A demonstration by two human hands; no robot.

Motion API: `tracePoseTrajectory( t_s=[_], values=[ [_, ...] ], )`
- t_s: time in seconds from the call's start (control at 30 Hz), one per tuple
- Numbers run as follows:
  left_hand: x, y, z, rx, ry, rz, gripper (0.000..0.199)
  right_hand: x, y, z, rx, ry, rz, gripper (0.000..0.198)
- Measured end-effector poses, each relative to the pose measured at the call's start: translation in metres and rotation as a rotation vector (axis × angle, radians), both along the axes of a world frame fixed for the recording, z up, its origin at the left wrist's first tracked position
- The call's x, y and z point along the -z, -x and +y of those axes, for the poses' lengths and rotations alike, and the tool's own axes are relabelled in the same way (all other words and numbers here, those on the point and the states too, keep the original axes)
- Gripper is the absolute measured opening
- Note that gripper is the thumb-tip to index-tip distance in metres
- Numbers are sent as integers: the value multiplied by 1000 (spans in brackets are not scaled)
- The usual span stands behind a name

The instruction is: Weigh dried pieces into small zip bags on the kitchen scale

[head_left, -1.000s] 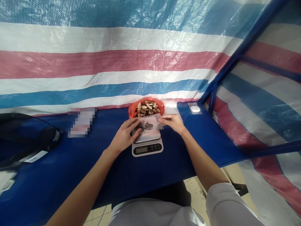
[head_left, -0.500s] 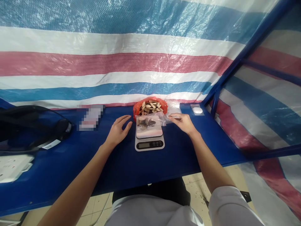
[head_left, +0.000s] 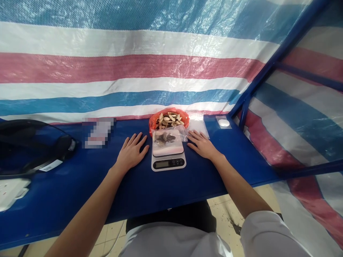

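Observation:
My left hand (head_left: 132,151) lies flat on the blue table, fingers spread, a little left of a white kitchen scale (head_left: 168,162). On the other side of the scale, my right hand (head_left: 201,144) also rests flat with its fingers apart, holding nothing. A clear plastic bag (head_left: 166,137) with dark brown dried pieces lies on the scale's platform, its open end reaching towards my right fingertips. Just behind stands a red plastic bag (head_left: 153,121) full of sliced, pale-and-dark dried pieces (head_left: 169,119). The scale's display is too dim to read.
Clear empty bags (head_left: 197,125) lie flat behind my right hand. A white round object (head_left: 223,122) sits on a small clear bag at the back right. To the left are a blurred-out item (head_left: 98,132), a black headset (head_left: 63,151) and a white power strip (head_left: 12,192). Striped sheeting (head_left: 134,67) hangs behind.
My right hand has let go of the clear bag's edge and flattened onto the table. My left hand has spread out and settled flat. The view has shifted slightly.

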State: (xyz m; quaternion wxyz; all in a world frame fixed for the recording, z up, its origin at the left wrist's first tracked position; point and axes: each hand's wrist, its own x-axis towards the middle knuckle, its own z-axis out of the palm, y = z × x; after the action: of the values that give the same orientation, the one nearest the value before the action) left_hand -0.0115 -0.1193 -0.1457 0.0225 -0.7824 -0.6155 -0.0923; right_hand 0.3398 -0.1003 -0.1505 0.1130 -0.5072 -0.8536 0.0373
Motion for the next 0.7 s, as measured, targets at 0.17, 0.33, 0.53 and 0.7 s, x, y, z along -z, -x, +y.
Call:
tracePoseTrajectory(
  t_s=[0.17, 0.33, 0.53, 0.7],
  values=[
    [-1, -1, -1, -3, 9, 4, 62, 0, 0, -1, -12, 3, -16, 53],
    [2, 0, -1, 2, -25, -32, 61, 1, -1, -1, -10, -1, -2, 52],
    [9, 4, 2, 26, -70, -91, 60, 3, -1, 0, -13, -11, 41, 50],
    [10, 4, 2, 26, -72, -117, 60, 3, -1, 0, -11, -11, 49, 49]
  ],
)
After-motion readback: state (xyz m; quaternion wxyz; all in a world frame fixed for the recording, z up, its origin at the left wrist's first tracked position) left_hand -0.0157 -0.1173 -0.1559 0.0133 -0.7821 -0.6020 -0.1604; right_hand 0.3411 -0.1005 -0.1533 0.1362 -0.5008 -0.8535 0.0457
